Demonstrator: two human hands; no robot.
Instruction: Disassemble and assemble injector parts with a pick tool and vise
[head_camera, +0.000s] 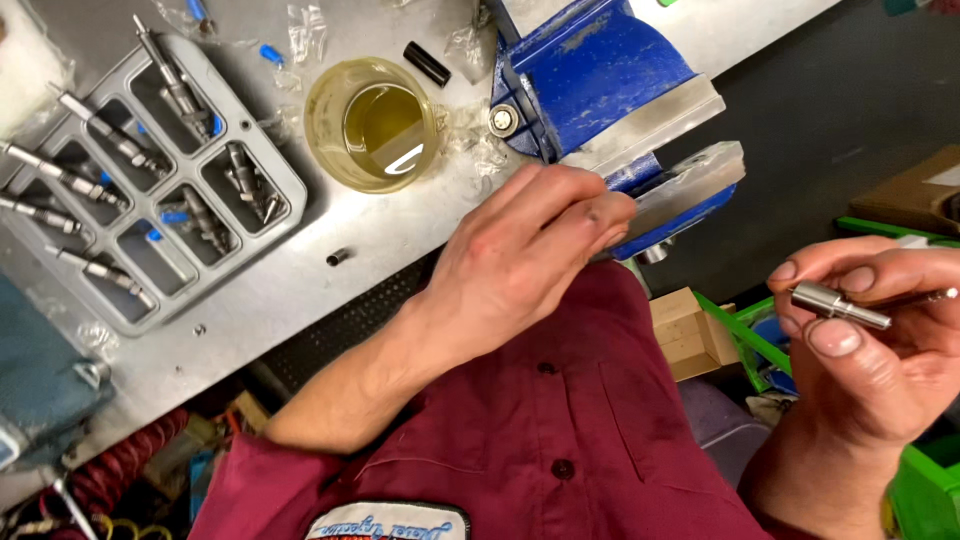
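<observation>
The left hand (525, 255) is extended from the lower centre of the view toward the front edge of the worktop (390, 235), palm down, wrist slightly bent. Its fingers are curled together, with the tips laid against the front jaw plate of the blue bench vise (600, 85); nothing is seen gripped in them.

The right hand (880, 340) is held off the worktop, to the right of the vise and over the floor area. A small steel injector nozzle (835, 304) is pinched between the thumb and the fingers, which are closed on it. The long axis of the nozzle is nearly horizontal in the view, tilted slightly downward to the right; the thick body is toward the left and the thin tip toward the right, resting over the thumb.

The worktop is a scuffed sheet of grey metal. Near its left edge a grey compartment tray (290, 185) is placed, loaded with metal injectors. A glass cup of yellow fluid (372, 125) is located between tray and vise. A small black cylinder (428, 63) lies behind the cup. Below the bench, green crates (925, 490) and cardboard boxes are visible.
</observation>
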